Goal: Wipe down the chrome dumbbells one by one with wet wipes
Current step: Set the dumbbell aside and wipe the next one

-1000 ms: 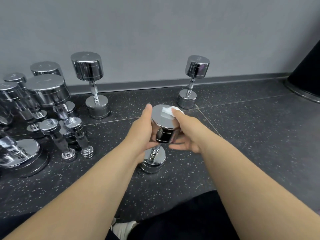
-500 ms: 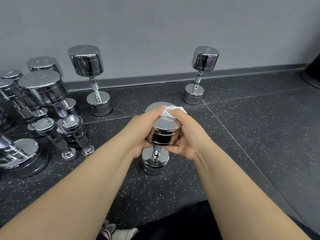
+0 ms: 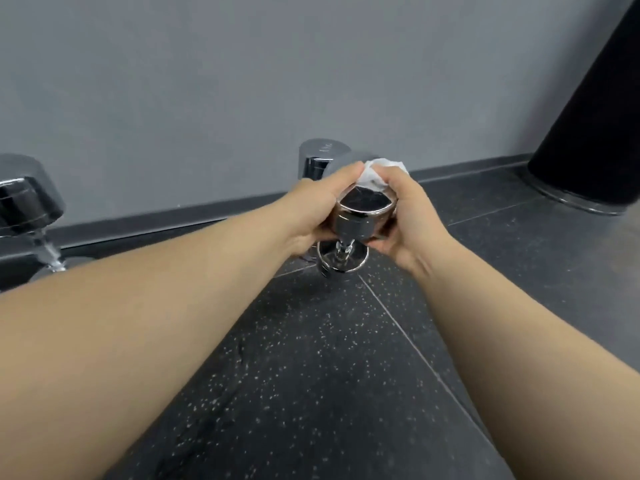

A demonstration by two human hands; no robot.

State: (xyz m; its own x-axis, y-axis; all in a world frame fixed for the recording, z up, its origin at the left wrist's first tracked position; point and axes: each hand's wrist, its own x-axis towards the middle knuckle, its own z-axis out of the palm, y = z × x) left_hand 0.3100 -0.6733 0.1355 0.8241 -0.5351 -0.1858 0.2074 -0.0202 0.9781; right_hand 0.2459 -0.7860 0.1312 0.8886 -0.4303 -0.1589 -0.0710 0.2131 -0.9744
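Both our bare forearms reached forward. Our left hand [image 3: 311, 211] gripped the upper head of the shiny chrome dumbbell [image 3: 363, 218]; our right hand [image 3: 414, 216] curled opposite, fingers [image 3: 393, 178] pinching a crumpled white wet wipe [image 3: 377, 171].

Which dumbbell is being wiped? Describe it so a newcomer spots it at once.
From the grey wall, drop to the speckled floor left of the black column. A chrome dumbbell stands roughly upright there, its top head gripped between left hand and right hand. Only it, not the dumbbell behind it or the far-left dumbbell, carries a white wet wipe.
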